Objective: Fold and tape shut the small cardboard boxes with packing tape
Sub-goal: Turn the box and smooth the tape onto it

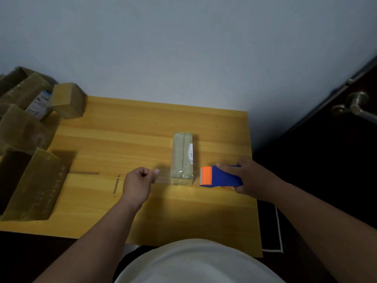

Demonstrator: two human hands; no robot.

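A small cardboard box point(183, 158) lies shut in the middle of the wooden table point(126, 127), with glossy clear tape over its top seam and near end. My right hand point(251, 176) grips a blue tape dispenser point(221, 176) with an orange cutter end, just right of the box and low over the table. My left hand point(138, 182) is just left of the box. Its fingers are curled, with thumb and forefinger pinching what looks like a faint strip of clear tape point(163, 175) that reaches to the box's near end.
Several cardboard boxes point(30, 180) are piled at the table's left edge, and one small shut box point(68, 100) sits at the back left. A wall runs behind the table. A dark door with a metal handle point(356, 106) stands to the right.
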